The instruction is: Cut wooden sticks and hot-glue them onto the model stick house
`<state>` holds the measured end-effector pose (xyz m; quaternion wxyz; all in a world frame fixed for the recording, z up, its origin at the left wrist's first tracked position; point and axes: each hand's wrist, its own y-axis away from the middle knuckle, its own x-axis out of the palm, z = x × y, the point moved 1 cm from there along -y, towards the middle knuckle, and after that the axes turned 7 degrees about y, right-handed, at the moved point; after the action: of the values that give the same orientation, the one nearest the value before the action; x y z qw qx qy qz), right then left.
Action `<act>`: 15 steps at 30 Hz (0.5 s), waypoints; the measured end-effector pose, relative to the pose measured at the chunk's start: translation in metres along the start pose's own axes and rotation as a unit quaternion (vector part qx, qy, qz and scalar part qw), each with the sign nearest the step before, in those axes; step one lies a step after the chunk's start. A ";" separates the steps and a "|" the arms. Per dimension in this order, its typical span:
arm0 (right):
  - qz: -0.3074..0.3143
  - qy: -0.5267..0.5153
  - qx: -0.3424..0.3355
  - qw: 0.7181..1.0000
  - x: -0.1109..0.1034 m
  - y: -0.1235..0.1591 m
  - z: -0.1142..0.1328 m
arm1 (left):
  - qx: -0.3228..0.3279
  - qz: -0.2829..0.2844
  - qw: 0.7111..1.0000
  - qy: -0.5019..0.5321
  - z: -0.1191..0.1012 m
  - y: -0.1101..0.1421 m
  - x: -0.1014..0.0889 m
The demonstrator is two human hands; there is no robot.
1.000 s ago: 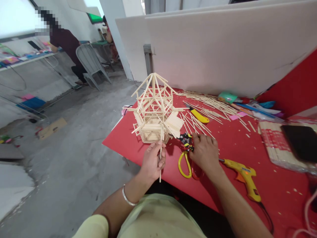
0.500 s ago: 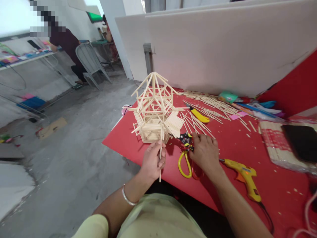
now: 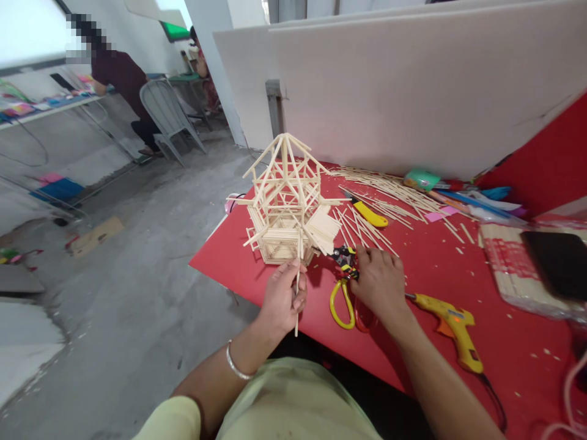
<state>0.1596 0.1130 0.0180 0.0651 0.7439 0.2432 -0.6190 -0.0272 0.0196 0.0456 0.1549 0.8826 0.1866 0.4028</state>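
Note:
My left hand [image 3: 285,294] pinches a thin wooden stick [image 3: 297,325], held upright at the front of a model pavilion [image 3: 285,201] built from pale sticks. Whether the stick's upper end touches the model cannot be made out. My right hand [image 3: 380,278] is palm down on the table, closed over the handles of black-and-yellow pliers [image 3: 342,256]; its fingertips are hidden. The pliers' head points left, towards the model. Below them lie scissors [image 3: 335,311] with one yellow loop and one red loop, partly under my right wrist.
A yellow glue gun [image 3: 452,321] with a cord lies right of my forearm. Loose sticks [image 3: 385,189] and a yellow-handled cutter [image 3: 370,215] are behind. Farther right, a dark phone-like object [image 3: 557,263] rests on packed sticks [image 3: 499,263]. The red table [image 3: 220,260] ends at left; a person [image 3: 121,79] sits beyond.
Both my hands, the stick and the model stay in place. Only the seated person's head in the background has shifted slightly to the right.

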 end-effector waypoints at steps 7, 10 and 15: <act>0.002 -0.003 0.001 1.000 -0.001 0.000 0.001 | 0.001 0.002 1.000 -0.002 0.000 0.001 -0.001; 0.005 0.001 0.003 1.000 -0.001 0.000 0.001 | 0.000 -0.002 1.000 -0.001 -0.001 0.001 0.000; 0.007 0.002 0.004 1.000 0.000 0.000 0.001 | 0.001 -0.002 1.000 -0.001 -0.001 -0.001 0.001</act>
<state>0.1588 0.1125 0.0182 0.0658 0.7472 0.2356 -0.6179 -0.0277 0.0204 0.0465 0.1553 0.8827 0.1887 0.4013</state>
